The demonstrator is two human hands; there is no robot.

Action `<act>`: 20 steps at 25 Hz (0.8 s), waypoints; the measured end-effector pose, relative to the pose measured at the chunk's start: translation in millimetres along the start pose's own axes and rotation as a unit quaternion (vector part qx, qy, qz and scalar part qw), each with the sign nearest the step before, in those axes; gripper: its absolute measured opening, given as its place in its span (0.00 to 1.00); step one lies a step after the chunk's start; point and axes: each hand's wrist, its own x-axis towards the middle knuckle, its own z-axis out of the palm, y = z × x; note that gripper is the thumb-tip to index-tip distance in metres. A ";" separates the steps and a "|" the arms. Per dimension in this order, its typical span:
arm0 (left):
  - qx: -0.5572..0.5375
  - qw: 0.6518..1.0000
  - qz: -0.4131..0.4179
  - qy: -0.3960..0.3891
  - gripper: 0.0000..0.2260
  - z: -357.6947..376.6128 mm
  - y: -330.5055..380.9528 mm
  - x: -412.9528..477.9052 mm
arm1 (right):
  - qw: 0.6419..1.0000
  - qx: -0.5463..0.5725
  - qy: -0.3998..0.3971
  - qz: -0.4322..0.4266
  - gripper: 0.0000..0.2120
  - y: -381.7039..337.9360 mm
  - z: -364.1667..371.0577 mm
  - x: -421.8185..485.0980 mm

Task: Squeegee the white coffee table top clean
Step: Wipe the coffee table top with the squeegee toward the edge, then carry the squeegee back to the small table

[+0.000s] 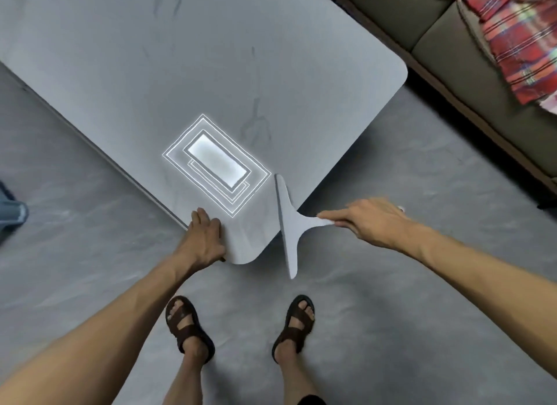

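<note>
The white coffee table top [180,73] fills the upper left, with one rounded corner pointing toward me. A bright rectangular reflection of a ceiling light [217,163] shines on it near that corner. My left hand [205,239] rests flat on the near corner edge, fingers spread on the surface. My right hand [367,220] grips the handle of a white squeegee [289,223]. Its long blade runs along the table's right edge, with the upper tip over the top and the lower end hanging past the corner above the floor.
A grey-brown sofa [437,27] with a red plaid cloth [518,40] stands at the upper right, close to the table. Grey floor [391,314] surrounds me. My sandalled feet [241,323] stand just in front of the corner. A blue object [10,214] lies at the left edge.
</note>
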 end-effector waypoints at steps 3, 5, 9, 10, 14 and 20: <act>0.013 1.000 -0.016 -0.004 0.17 -0.3 1.3 0.2 | 0.998 -0.021 0.009 0.064 0.16 41.1 -7.1 -27.4; -0.014 1.000 -0.022 0.003 0.11 -3.8 7.0 -0.4 | 0.992 -0.022 0.022 0.120 0.13 58.3 -11.9 -43.2; -0.085 0.994 -0.029 0.057 0.06 -12.6 13.5 -7.0 | 0.989 -0.051 0.061 0.126 0.10 54.6 -8.5 -54.7; -0.110 0.990 -0.039 0.073 0.05 -13.6 13.7 -10.5 | 0.990 -0.049 0.074 0.112 0.10 48.7 -8.4 -53.6; -0.139 0.986 -0.051 0.077 0.04 -19.1 21.3 -44.2 | 0.993 -0.002 0.078 0.087 0.12 25.3 -13.3 -56.9; -0.264 0.959 -0.029 0.102 0.04 -52.8 32.1 -116.7 | 0.964 0.170 -0.006 0.203 0.14 -16.3 -42.2 -71.0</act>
